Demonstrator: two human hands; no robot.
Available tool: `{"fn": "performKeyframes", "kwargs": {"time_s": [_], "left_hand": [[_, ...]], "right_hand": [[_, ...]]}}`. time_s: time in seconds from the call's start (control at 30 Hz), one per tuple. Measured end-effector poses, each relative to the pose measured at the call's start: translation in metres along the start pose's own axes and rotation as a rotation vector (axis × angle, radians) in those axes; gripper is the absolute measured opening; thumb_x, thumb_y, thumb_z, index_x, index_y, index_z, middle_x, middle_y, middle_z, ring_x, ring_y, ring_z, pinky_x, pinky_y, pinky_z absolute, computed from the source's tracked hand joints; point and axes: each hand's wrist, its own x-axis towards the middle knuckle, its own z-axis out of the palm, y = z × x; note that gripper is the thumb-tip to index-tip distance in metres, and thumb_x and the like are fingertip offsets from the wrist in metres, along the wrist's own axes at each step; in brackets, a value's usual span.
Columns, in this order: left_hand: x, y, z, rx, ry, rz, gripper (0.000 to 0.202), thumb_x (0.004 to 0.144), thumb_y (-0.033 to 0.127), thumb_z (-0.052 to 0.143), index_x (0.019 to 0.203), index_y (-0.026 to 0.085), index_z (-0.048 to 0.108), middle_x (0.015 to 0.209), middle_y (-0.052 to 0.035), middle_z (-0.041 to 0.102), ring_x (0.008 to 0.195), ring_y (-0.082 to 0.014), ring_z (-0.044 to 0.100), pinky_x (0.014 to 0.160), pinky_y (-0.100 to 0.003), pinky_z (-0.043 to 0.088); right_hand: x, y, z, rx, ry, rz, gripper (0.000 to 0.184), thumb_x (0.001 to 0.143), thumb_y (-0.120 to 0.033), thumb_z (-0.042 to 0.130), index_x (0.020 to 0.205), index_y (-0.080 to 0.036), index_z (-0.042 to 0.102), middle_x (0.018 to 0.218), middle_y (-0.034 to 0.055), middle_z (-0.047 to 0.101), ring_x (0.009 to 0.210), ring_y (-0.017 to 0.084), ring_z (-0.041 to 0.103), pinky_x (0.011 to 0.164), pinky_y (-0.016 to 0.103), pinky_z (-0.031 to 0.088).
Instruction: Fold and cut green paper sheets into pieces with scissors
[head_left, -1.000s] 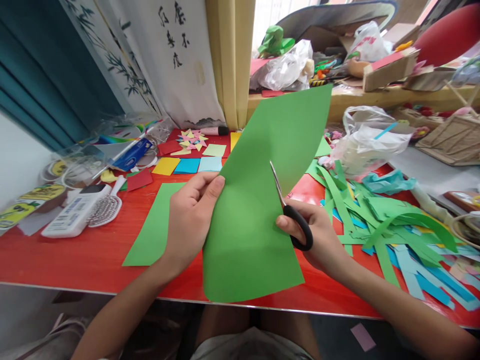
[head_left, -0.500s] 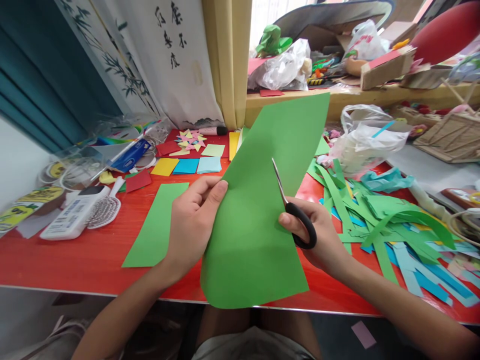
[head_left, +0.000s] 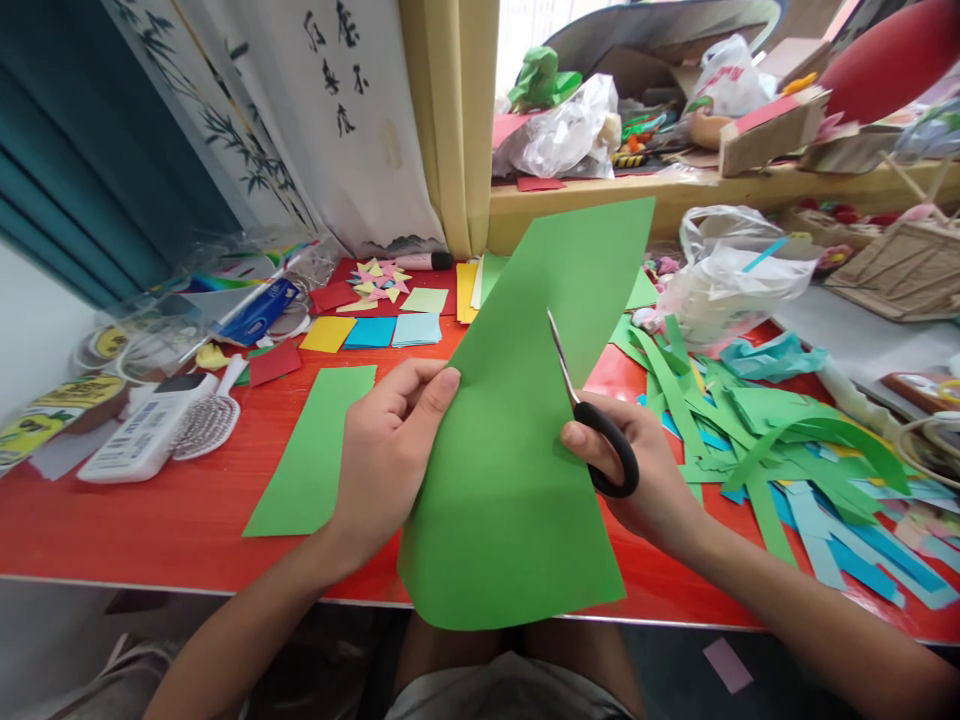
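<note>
A large sheet of green paper is held up over the table's front edge, its lower end curling. My left hand pinches it at the left edge, thumb on top. Black-handled scissors are in my right hand, fingers through the loops. One blade lies over the front of the sheet, pointing up and away; the other is hidden behind the paper. To the left, a smaller green paper piece lies flat on the red table.
Green and blue paper strips are heaped at the right. Small coloured paper squares and a folded paper star lie behind my left hand. A hairbrush and white box are at the left, a plastic bag at the back right.
The far end of the green sheet has dipped slightly and its near end has come a little closer. Both hands keep their grip; the scissors have shifted slightly right.
</note>
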Motion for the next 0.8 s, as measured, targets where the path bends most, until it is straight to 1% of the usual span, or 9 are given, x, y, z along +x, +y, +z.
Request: {"fn": "performKeyframes", "kwargs": {"time_s": [0.1,0.23,0.3,0.4,0.5,0.57,0.7,0.8], "left_hand": [[0.000,0.000,0.000,-0.002,-0.004,-0.004,0.024,0.080,0.043,0.058,0.078,0.019,0.065,0.064,0.0027,0.057,0.052,-0.0070,0.046,0.043,-0.016,0.037],[-0.002,0.001,0.001,-0.014,-0.044,-0.013,0.023,0.080,0.042,0.058,0.078,0.020,0.065,0.062,0.0033,0.058,0.052,-0.0069,0.047,0.043,-0.016,0.037],[-0.003,0.001,0.001,-0.016,-0.052,-0.016,0.023,0.079,0.041,0.058,0.078,0.020,0.064,0.063,0.0033,0.059,0.052,-0.0073,0.048,0.044,-0.016,0.037],[-0.004,0.001,0.002,-0.020,-0.050,-0.025,0.023,0.079,0.042,0.058,0.079,0.020,0.064,0.064,0.0028,0.061,0.053,-0.0083,0.049,0.044,-0.017,0.038],[-0.004,0.001,0.002,-0.018,-0.039,-0.024,0.022,0.079,0.041,0.059,0.079,0.020,0.064,0.063,0.0026,0.061,0.052,-0.0086,0.049,0.043,-0.018,0.037],[-0.004,0.001,0.002,-0.004,-0.031,-0.016,0.022,0.079,0.041,0.058,0.079,0.020,0.064,0.062,0.0025,0.061,0.052,-0.0088,0.049,0.043,-0.018,0.036],[-0.007,0.000,0.002,0.023,-0.041,-0.005,0.023,0.079,0.041,0.058,0.078,0.019,0.064,0.063,0.0024,0.062,0.052,-0.0093,0.050,0.042,-0.019,0.035],[-0.008,0.000,0.003,0.031,-0.040,0.000,0.021,0.079,0.040,0.059,0.078,0.020,0.064,0.063,0.0028,0.062,0.053,-0.0091,0.050,0.043,-0.019,0.035]], "right_hand": [[0.001,-0.002,0.000,0.004,0.000,0.008,0.037,0.072,-0.045,0.069,0.060,-0.020,0.044,0.055,-0.0052,0.026,0.048,0.008,0.023,0.042,0.024,0.018],[0.001,-0.006,-0.001,-0.014,0.018,0.014,0.043,0.072,-0.050,0.066,0.056,-0.021,0.039,0.055,-0.0043,0.026,0.047,0.009,0.023,0.042,0.026,0.017],[0.001,-0.007,-0.001,0.001,0.019,0.030,0.039,0.071,-0.050,0.067,0.058,-0.021,0.044,0.056,-0.0033,0.029,0.049,0.009,0.027,0.043,0.026,0.020],[0.000,-0.008,0.000,0.060,-0.012,0.063,0.030,0.070,-0.049,0.069,0.066,-0.023,0.054,0.060,-0.0019,0.036,0.052,0.011,0.034,0.046,0.026,0.025],[-0.001,-0.008,0.000,0.092,-0.029,0.076,0.028,0.070,-0.048,0.069,0.069,-0.023,0.056,0.061,-0.0018,0.037,0.053,0.011,0.034,0.047,0.027,0.026],[0.000,-0.008,0.000,0.071,-0.010,0.083,0.032,0.069,-0.050,0.069,0.065,-0.023,0.053,0.059,-0.0022,0.035,0.052,0.011,0.032,0.046,0.027,0.025],[0.001,-0.010,-0.001,0.005,0.046,0.103,0.047,0.066,-0.058,0.067,0.056,-0.022,0.038,0.055,-0.0033,0.027,0.048,0.010,0.028,0.044,0.027,0.021],[0.000,-0.011,-0.001,0.002,0.044,0.106,0.049,0.066,-0.058,0.067,0.057,-0.022,0.036,0.055,-0.0033,0.027,0.048,0.011,0.030,0.044,0.027,0.022]]}}
